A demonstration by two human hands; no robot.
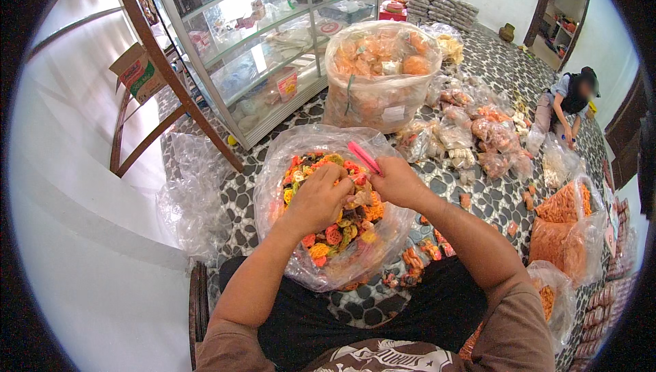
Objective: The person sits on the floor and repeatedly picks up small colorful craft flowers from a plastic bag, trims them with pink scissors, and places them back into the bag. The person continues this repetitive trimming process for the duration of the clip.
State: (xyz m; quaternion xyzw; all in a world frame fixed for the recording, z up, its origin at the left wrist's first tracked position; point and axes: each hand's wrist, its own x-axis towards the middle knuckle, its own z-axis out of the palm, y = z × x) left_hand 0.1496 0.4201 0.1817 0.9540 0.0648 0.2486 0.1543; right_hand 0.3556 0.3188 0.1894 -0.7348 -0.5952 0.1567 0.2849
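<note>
A large clear plastic bag stands open between my legs, filled with red, orange, yellow and dark crinkled snack-like pieces. Over the contents, my left hand has its fingers curled together on a small clear plastic packet. What the packet holds is mostly hidden by the fingers. My right hand grips a slim pink tool, which looks like a small stapler. Its far end points up and left above the bag, and the fingertips of both hands almost meet.
Small filled packets lie by my right knee. Beyond stand a big sack of orange packets and a glass display case. Bagged goods cover the floor at right, near a crouching person. A wooden frame leans at left.
</note>
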